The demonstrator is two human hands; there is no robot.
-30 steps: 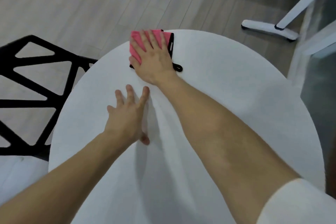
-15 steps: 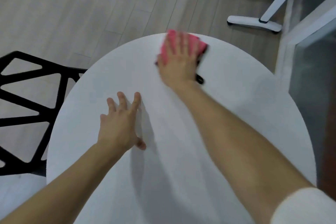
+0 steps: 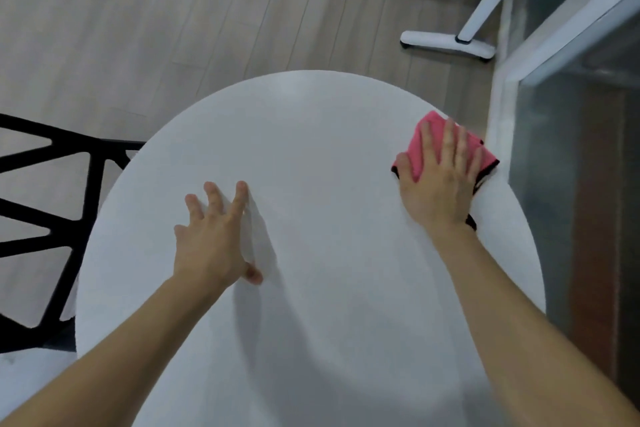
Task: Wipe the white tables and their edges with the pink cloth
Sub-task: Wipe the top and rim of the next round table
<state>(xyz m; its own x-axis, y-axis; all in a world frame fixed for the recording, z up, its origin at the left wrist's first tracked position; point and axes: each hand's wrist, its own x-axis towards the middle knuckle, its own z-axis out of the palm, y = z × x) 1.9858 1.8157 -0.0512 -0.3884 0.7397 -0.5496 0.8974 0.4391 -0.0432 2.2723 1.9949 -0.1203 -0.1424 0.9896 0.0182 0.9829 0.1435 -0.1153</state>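
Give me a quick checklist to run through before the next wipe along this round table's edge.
1. The pink cloth lies under the right hand, fingers straight: ok.
2. The cloth reaches the right edge of the white table: ok.
3. The left hand rests open on the tabletop, apart from the cloth: ok.
4. Room between that edge and the glass partition: cannot tell.
5. Tabletop already clean: cannot tell.

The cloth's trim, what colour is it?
Black, edging the pink cloth under the right hand, head view.
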